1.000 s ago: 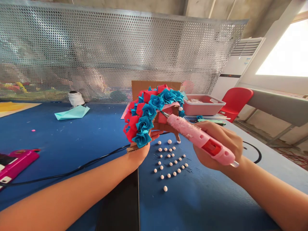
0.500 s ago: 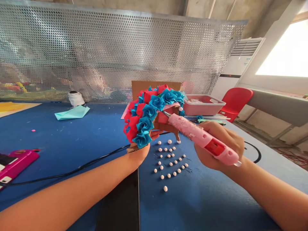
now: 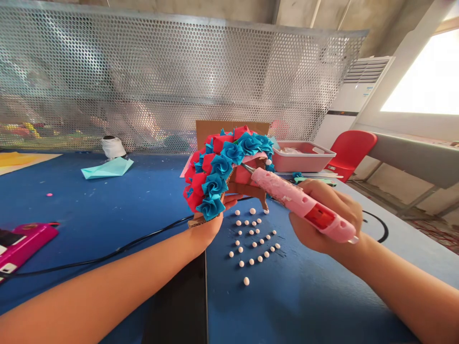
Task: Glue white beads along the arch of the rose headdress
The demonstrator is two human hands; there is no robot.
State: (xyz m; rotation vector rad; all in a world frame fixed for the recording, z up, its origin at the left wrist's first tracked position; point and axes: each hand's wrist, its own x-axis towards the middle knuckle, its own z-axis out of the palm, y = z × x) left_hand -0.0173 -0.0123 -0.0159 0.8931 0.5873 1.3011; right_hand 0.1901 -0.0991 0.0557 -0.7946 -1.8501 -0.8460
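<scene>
My left hand (image 3: 211, 220) is closed on the lower end of a cardboard piece covered in red and blue paper roses (image 3: 222, 167), holding it up over the blue table (image 3: 107, 210). My right hand (image 3: 322, 217) is wrapped round a pink glue gun (image 3: 299, 203). Its metal tip touches the underside of the rose piece near the top right. Several small white beads (image 3: 253, 239) lie on the table below and between the hands.
A black cable (image 3: 118, 249) runs across the table to the left. A pink phone case (image 3: 21, 241) lies at the left edge, a folded light blue paper (image 3: 107, 167) further back. A pink tray (image 3: 303, 155), a cardboard box (image 3: 208, 128) and a red chair (image 3: 351, 148) stand behind.
The glue gun's tip has shifted slightly up and right along the rose piece's underside. My left hand and the rose piece have stayed almost still.
</scene>
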